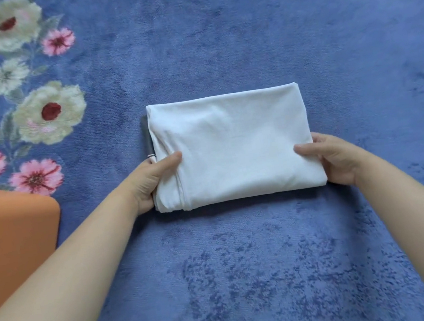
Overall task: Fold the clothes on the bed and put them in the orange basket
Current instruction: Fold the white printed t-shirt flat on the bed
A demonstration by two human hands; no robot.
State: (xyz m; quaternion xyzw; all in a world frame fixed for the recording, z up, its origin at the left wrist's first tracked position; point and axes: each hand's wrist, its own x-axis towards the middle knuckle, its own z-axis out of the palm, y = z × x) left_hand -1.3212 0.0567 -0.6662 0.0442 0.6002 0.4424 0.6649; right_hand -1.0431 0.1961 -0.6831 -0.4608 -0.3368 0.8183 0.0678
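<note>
Folded white garment [233,149] on blue bed [246,263]: left hand [151,181] and right hand [332,158] pinched its near corners. Best lifted level toward orange basket [10,235], layers together.

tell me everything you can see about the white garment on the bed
The white garment is folded into a flat, neat rectangle of soft, slightly creased fabric, lying on the blue blanket. A dark trimmed edge shows at its left side. The left hand and right hand grip its near corners, thumbs on top.
</note>
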